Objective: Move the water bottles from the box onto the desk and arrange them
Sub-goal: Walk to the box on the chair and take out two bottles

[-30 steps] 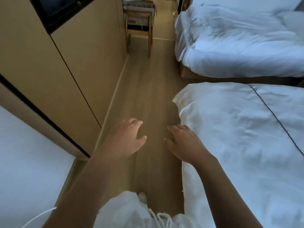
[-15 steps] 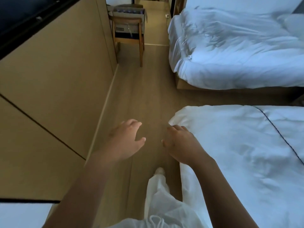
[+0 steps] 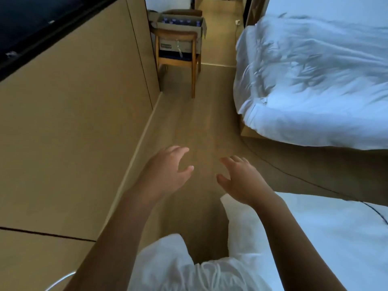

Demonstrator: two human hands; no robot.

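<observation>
The chair and box have drawn nearer as the person walks up the aisle. Both hands, left hand (image 3: 168, 171) and right hand (image 3: 241, 179), are loosely spread and hold nothing, likely readied for reaching. The bottles (image 3: 180, 21) sit in the box (image 3: 178, 38) on the chair (image 3: 177, 57), well ahead, between wall panels (image 3: 73, 122) and beds (image 3: 315, 80) on a wood floor (image 3: 199, 122).

Two bare arms are reaching out in front over the wood floor (image 3: 189, 127). The left hand (image 3: 168, 171) and the right hand (image 3: 241, 181) are holding nothing, with fingers loose and a gap between them. Far ahead, a cardboard box (image 3: 180, 32) is sitting on a wooden chair (image 3: 178, 59), and blue bottle caps (image 3: 180, 21) are peeking out of it. Two white beds (image 3: 315, 80) are lying on the right.
</observation>
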